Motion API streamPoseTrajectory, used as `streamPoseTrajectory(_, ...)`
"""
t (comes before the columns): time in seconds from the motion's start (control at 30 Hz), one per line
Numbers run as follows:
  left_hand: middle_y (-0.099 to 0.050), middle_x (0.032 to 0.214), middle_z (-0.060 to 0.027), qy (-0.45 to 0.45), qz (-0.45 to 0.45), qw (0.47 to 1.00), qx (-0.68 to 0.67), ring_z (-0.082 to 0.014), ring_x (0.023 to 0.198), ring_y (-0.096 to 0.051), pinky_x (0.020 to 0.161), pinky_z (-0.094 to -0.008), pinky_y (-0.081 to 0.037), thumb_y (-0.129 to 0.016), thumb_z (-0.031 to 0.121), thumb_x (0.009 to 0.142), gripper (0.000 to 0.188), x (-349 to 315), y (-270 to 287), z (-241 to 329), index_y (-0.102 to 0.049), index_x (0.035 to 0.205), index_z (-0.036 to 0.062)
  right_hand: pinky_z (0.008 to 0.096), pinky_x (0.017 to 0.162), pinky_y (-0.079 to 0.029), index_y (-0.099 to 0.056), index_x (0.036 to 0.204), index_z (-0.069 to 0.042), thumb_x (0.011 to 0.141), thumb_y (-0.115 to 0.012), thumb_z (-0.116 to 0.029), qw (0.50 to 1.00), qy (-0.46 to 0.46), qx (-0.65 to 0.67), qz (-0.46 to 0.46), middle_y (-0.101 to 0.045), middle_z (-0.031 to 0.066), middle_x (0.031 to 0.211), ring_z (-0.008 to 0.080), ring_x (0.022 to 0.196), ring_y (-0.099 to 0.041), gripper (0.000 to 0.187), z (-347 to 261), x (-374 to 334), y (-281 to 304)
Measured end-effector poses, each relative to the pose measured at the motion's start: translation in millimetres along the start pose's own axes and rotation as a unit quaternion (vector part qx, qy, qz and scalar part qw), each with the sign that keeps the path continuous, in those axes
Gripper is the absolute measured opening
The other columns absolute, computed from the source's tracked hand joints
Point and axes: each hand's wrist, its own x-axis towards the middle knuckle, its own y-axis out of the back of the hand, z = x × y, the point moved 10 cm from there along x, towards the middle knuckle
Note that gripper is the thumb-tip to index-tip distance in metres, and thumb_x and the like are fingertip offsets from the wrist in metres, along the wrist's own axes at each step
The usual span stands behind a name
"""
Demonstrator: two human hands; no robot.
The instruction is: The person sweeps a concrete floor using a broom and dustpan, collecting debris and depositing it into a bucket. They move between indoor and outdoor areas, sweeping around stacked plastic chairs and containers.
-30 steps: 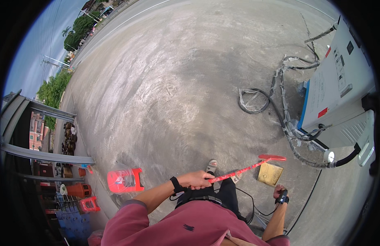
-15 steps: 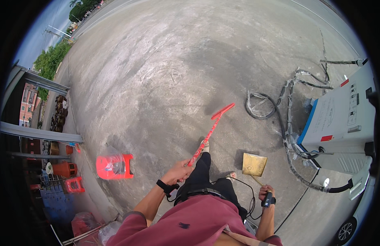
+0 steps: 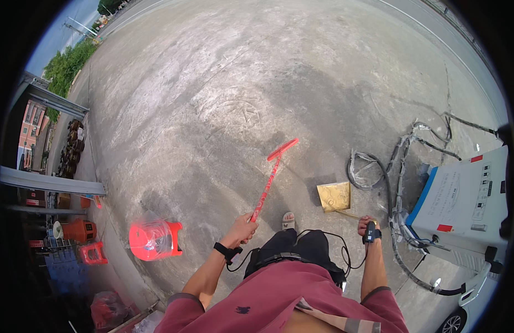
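In my left hand [image 3: 244, 228] is the upper end of a red broom [image 3: 266, 191], fingers closed round its patterned handle. The broom slants away from me, its narrow red head low over the concrete ahead; whether it touches, I cannot tell. My right hand [image 3: 369, 226] grips the thin handle of a yellow dustpan [image 3: 334, 196]. The pan lies at or just above the ground, to the right of the broom, and its inside looks bare. Both wrists carry black straps with devices and cables.
A red plastic stool [image 3: 155, 240] wrapped in clear plastic stands at left. Black hoses [image 3: 398, 183] lie coiled on the concrete at right, beside a white and blue machine [image 3: 462, 194]. Part of a car [image 3: 455, 322] shows at lower right. Metal posts [image 3: 51, 180] line the left side.
My body has moved forward, one foot now showing ahead. The broom head has swung slightly left, and the dustpan has moved farther out in front of me. Both hands keep their grip.
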Motion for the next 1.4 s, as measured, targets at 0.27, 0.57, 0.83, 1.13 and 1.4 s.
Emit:
streamPoseTrajectory(0.27, -0.046, 0.064, 0.0011, -0.076, -0.054, 0.985, 0.148, -0.0103, 0.047, -0.046, 0.039, -0.0282, -0.038, -0.055, 0.015, 0.093, 0.061, 83, -8, 85, -0.041, 0.151, 0.0127, 0.0269, 0.040, -0.037, -0.054, 0.081, -0.002, 0.090, -0.057, -0.024, 0.993, -0.024, -0.095, 0.059, -0.052, 0.0017, 0.063, 0.0137, 0.046, -0.046, 0.024, -3, 112, -124)
streamPoseTrajectory(0.57, -0.047, 0.069, 0.0046, 0.088, -0.190, 0.977, 0.031, -0.0035, 0.046, -0.039, 0.037, -0.0203, -0.031, -0.058, 0.013, 0.096, 0.058, 95, -22, 142, -0.043, 0.152, 0.0156, 0.0281, 0.041, -0.039, -0.054, 0.078, -0.007, 0.094, -0.053, -0.027, 0.977, 0.058, -0.195, 0.069, -0.054, 0.0031, 0.062, 0.0162, 0.045, -0.048, 0.025, -30, 194, -212)
streamPoseTrajectory(0.83, -0.048, 0.068, 0.0031, 0.076, -0.117, 0.990, -0.015, -0.0039, 0.045, -0.040, 0.038, -0.0210, -0.031, -0.058, 0.014, 0.096, 0.064, 119, 62, 251, -0.035, 0.156, 0.0105, 0.0341, 0.063, -0.057, -0.043, 0.144, -0.016, 0.097, -0.046, -0.026, 0.975, 0.196, -0.096, 0.032, -0.061, 0.0206, 0.128, 0.0313, 0.089, -0.067, 0.049, -59, 165, -232)
streamPoseTrajectory(1.13, -0.049, 0.070, 0.0034, 0.099, -0.210, 0.972, 0.045, -0.0041, 0.047, -0.042, 0.037, -0.0215, -0.035, -0.056, 0.012, 0.094, 0.056, 192, 64, 310, -0.043, 0.149, 0.0131, 0.0350, 0.074, -0.057, -0.076, 0.099, -0.007, 0.085, -0.066, -0.035, 0.488, 0.341, -0.754, 0.278, -0.074, 0.0150, 0.083, 0.0197, 0.082, -0.074, 0.033, -88, 158, -292)
streamPoseTrajectory(1.4, -0.050, 0.069, 0.0038, 0.183, -0.313, 0.930, -0.064, -0.0022, 0.045, -0.041, 0.036, -0.0196, -0.033, -0.057, 0.011, 0.097, 0.049, 290, 134, 408, -0.046, 0.145, 0.0068, 0.0374, 0.071, -0.058, -0.074, 0.078, -0.003, 0.082, -0.059, -0.037, 0.549, 0.391, -0.602, 0.429, -0.069, 0.0125, 0.059, 0.0274, 0.065, -0.073, 0.037, -97, 162, -375)
